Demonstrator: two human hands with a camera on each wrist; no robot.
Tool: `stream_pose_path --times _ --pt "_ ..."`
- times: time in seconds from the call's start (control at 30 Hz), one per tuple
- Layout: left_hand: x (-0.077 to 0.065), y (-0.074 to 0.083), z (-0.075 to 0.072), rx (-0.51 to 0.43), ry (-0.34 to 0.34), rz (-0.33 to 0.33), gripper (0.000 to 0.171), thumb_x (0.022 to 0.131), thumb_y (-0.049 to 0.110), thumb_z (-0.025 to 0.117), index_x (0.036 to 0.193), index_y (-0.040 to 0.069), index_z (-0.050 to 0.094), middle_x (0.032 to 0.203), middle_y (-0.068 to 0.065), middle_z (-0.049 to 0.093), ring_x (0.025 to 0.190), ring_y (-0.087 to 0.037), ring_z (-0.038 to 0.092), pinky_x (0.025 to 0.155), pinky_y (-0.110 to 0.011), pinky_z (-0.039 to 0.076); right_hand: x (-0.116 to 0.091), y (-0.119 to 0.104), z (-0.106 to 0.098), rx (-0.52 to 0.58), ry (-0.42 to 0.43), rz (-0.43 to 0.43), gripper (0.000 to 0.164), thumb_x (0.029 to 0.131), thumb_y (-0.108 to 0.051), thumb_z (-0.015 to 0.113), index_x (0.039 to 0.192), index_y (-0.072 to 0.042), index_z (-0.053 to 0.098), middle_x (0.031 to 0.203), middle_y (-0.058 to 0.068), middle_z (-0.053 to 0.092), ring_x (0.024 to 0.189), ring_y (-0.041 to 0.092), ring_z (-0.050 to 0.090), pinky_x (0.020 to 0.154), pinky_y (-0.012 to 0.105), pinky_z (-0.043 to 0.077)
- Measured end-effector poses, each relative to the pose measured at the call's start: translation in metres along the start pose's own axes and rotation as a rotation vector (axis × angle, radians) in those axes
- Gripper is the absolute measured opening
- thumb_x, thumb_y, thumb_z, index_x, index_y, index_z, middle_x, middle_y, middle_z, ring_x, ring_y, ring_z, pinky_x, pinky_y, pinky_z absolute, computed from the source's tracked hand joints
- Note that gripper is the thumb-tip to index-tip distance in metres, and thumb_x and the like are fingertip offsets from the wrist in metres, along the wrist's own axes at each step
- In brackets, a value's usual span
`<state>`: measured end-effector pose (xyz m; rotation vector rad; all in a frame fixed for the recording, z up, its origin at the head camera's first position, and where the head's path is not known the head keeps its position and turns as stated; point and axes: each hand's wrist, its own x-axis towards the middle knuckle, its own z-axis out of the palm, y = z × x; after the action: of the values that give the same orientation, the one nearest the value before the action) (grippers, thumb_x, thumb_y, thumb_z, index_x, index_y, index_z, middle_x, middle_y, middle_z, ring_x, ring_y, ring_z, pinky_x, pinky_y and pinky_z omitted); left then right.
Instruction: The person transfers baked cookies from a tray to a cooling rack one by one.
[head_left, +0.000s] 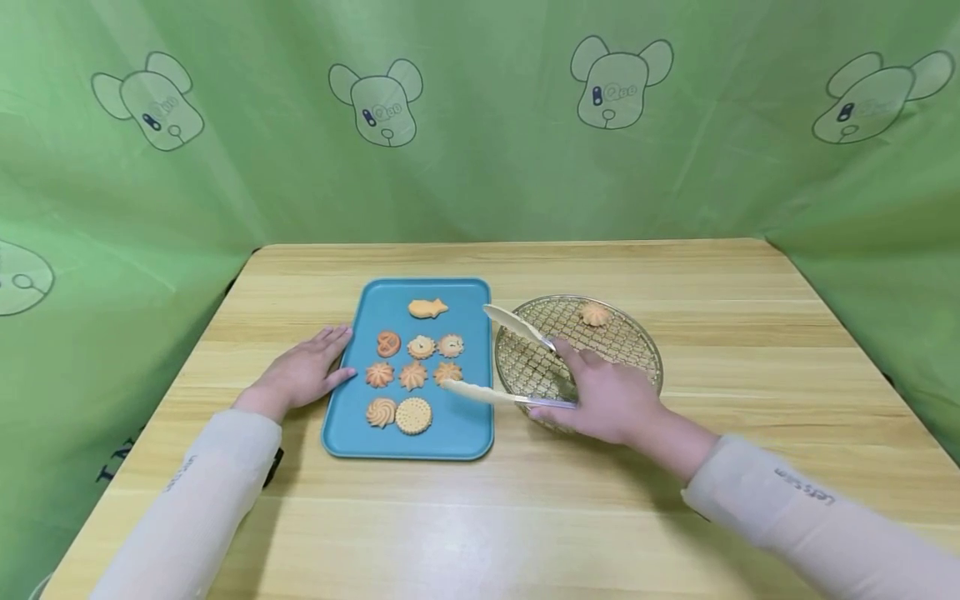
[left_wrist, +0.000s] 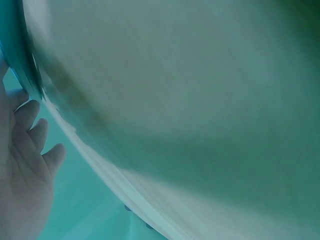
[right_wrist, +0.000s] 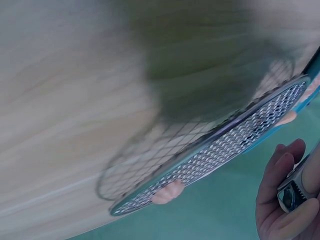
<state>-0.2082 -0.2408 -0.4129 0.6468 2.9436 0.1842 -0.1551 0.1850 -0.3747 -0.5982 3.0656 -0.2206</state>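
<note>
My left hand (head_left: 303, 371) lies at the left edge of a blue tray (head_left: 465, 433), fingers fairly straight and thumb on the rim. Several cookies sit in rows on the tray: a fish-shaped cookie (head_left: 427, 308) at the back, a pretzel-shaped cookie (head_left: 388, 343), flower-shaped ones, a swirl cookie (head_left: 381, 412) and a round cookie (head_left: 413, 416) in front. My right hand (head_left: 615, 400) grips a pair of tongs (head_left: 480, 392), spread wide with nothing between the tips. The nearer tip overlaps a flower-shaped cookie (head_left: 447, 370) in the head view; the other is over the tray's right rim.
Right of the tray stands a round wire cooling rack (head_left: 540, 321), partly under my right hand. One flower-shaped cookie (head_left: 596, 314) lies at its back; it also shows in the right wrist view. The wooden table (head_left: 420, 525) ends at a green curtain (head_left: 480, 192).
</note>
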Motion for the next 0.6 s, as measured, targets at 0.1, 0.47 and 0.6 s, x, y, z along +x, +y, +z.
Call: stream_pose_path --times 0.1,0.47,0.6 --pt "0.0 0.0 0.0 -0.004 0.0 0.002 0.069 0.1 0.039 0.047 0.149 -0.003 0.022 0.154 -0.02 0.022 0.14 -0.038 0.017 0.113 -0.05 0.019 0.0 -0.006 0.002 0.008 -0.001 -0.014 0.108 0.071 -0.081 0.055 0.149 -0.01 0.029 0.112 0.019 0.061 0.059 0.025 0.058 0.038 0.029 0.041" --pt "0.0 0.0 0.0 0.0 -0.006 0.002 0.069 0.1 0.039 0.046 0.149 -0.003 0.022 0.154 -0.02 0.021 0.14 -0.038 0.017 0.113 -0.05 0.019 0.0 -0.023 0.004 0.015 -0.003 -0.079 0.108 0.071 -0.081 0.055 0.148 -0.009 0.032 0.119 0.019 0.061 0.079 0.031 0.065 0.047 0.035 0.049" --pt "0.0 0.0 -0.002 -0.006 -0.009 0.001 0.069 0.1 0.039 0.046 0.149 -0.003 0.022 0.154 -0.02 0.021 0.14 -0.038 0.016 0.113 -0.05 0.019 -0.001 -0.029 0.003 0.018 -0.014 -0.093 0.106 0.071 -0.08 0.055 0.148 -0.01 0.033 0.12 0.019 0.06 0.079 0.029 0.064 0.046 0.034 0.048"
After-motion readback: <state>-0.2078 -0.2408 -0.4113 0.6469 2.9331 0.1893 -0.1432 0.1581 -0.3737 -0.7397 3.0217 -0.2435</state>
